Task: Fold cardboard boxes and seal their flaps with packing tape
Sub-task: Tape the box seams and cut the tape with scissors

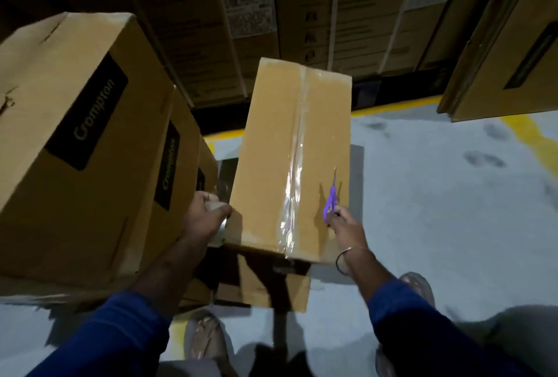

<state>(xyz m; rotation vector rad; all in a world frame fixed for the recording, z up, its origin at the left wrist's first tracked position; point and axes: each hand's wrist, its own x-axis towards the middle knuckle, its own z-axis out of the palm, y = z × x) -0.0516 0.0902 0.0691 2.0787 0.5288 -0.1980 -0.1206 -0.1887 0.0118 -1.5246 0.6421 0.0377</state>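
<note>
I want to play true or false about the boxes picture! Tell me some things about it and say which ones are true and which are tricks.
1. The right hand holds purple scissors. True.
2. The box in the middle has no tape on it. False: a shiny strip of clear tape runs along its top seam.
3. The left hand grips a roll of tape at the box's left edge. True.
4. The big boxes on the left are blank. False: they have dark labels reading "Crompton".
5. The sleeves are red. False: they are blue.
</note>
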